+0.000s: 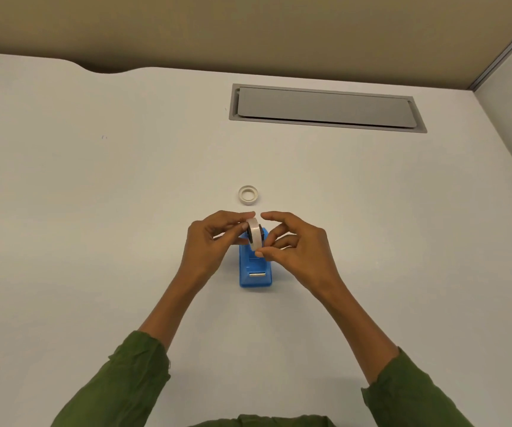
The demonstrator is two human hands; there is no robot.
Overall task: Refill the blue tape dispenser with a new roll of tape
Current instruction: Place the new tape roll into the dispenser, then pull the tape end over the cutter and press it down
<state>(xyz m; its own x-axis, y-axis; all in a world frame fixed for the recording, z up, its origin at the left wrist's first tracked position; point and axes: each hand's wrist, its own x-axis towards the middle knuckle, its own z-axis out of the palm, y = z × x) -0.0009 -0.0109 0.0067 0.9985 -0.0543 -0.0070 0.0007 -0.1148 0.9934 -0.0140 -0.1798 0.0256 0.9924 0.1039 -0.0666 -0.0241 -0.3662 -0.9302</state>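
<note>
One blue plastic tape dispenser (255,269) sits on the white table (94,211). Two round rolls show. The left hand (210,241) pinches one white tape roll (254,235) upright just above the dispenser. The right hand (294,246), fingers curled, touches its bottom edge. One empty-looking white ring (248,195) lies flat farther back.

Blue dispenser (255,269), green sleeves (131,374)
</note>
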